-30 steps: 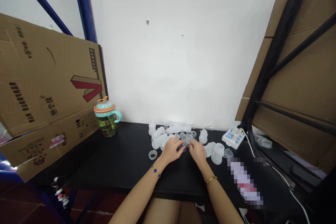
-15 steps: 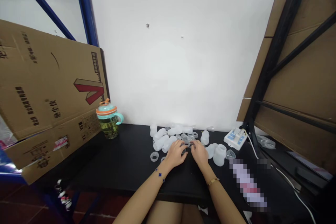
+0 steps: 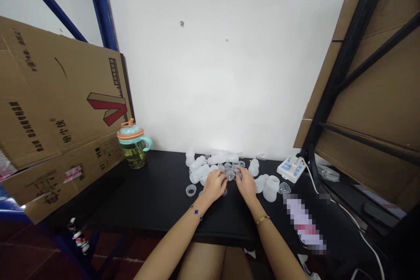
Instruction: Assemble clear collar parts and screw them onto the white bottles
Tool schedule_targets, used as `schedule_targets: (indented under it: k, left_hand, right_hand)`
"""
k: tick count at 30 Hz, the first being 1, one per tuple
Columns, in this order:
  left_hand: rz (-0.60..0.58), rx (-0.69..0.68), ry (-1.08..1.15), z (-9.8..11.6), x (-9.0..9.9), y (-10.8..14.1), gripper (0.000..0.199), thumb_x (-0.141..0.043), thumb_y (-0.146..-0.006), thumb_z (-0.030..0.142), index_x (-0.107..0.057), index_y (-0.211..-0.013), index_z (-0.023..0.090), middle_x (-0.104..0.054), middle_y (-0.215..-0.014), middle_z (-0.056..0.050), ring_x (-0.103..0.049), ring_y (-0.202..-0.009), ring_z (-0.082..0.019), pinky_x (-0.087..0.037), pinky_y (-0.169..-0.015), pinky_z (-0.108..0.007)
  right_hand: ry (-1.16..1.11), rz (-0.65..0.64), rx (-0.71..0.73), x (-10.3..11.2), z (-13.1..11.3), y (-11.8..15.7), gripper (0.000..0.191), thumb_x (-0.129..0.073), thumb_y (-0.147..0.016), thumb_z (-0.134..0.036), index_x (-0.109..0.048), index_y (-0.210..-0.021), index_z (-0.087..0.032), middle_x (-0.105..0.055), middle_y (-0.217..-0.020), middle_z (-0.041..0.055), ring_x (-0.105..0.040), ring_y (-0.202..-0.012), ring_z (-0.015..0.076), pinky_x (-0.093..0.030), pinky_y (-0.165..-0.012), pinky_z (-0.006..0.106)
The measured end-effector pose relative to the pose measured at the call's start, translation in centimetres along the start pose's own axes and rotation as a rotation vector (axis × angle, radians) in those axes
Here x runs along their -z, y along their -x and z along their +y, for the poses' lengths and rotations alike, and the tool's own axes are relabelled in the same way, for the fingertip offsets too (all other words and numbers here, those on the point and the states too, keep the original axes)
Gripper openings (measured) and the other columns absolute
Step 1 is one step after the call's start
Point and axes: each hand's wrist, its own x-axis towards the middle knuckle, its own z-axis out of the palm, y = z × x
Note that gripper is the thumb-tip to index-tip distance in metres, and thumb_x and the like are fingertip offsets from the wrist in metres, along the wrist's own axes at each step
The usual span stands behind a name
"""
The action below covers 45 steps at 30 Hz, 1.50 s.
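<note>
The round clear pieces [image 3: 230,175] lie between the loosely curled left hand [image 3: 215,185] and right hand [image 3: 246,183], the foremost nearer the left, its long axis unreadable, and whether either hand grips one I cannot tell.

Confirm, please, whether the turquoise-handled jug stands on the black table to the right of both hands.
The side is wrong: the head view shows the turquoise-handled jug standing on the black table to the left of both left hand and right hand.
</note>
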Motion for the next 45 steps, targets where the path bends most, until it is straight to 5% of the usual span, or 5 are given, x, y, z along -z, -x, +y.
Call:
schedule_targets:
  k: [7, 19, 36, 45]
  left_hand:
    - [0.037, 0.036, -0.025, -0.1, 0.4, -0.1, 0.012, -0.059, -0.088, 0.015, -0.070, -0.088, 0.020, -0.067, -0.104, -0.009, -0.063, -0.099, -0.027, -0.052, -0.087, -0.045]
    - [0.027, 0.021, -0.008, 0.0, 0.1, 0.0, 0.008, -0.062, -0.088, 0.019, -0.070, -0.088, 0.020, -0.067, -0.104, -0.009, -0.062, -0.100, -0.027, -0.051, -0.088, -0.045]
    - [0.069, 0.041, 0.028, -0.5, 1.2, -0.4, 0.009, -0.061, -0.090, 0.024, -0.070, -0.090, 0.022, -0.068, -0.102, -0.008, -0.064, -0.100, -0.026, -0.051, -0.089, -0.044]
    - [0.033, -0.016, 0.095, 0.2, 1.6, -0.4, 0.016, -0.063, -0.091, 0.031, -0.070, -0.102, 0.023, -0.068, -0.104, -0.009, -0.064, -0.101, -0.026, -0.051, -0.090, -0.043]
  right_hand:
    - [0.023, -0.028, 0.046, -0.2, -0.9, -1.2, 0.037, -0.046, -0.090, -0.012, -0.063, -0.122, -0.021, -0.064, -0.126, 0.0062, -0.061, -0.111, 0.0206, -0.046, -0.091, 0.027]
    - [0.039, -0.092, 0.069, -0.4, -2.8, -3.2, 0.031, -0.050, -0.087, -0.009, -0.069, -0.108, -0.022, -0.066, -0.119, 0.0046, -0.065, -0.095, 0.0176, -0.044, -0.074, 0.023]
    - [-0.241, 0.187, 0.033, 0.7, 0.6, -2.1, 0.038, -0.038, -0.083, -0.018, -0.069, -0.106, -0.015, -0.072, -0.110, 0.0114, -0.065, -0.102, 0.0239, -0.047, -0.091, 0.033]
    - [-0.173, 0.082, -0.057, 1.9, 0.9, -4.2, 0.040, -0.045, -0.082, -0.017, -0.071, -0.112, -0.020, -0.075, -0.108, 0.0066, -0.067, -0.101, 0.0226, -0.047, -0.087, 0.030]
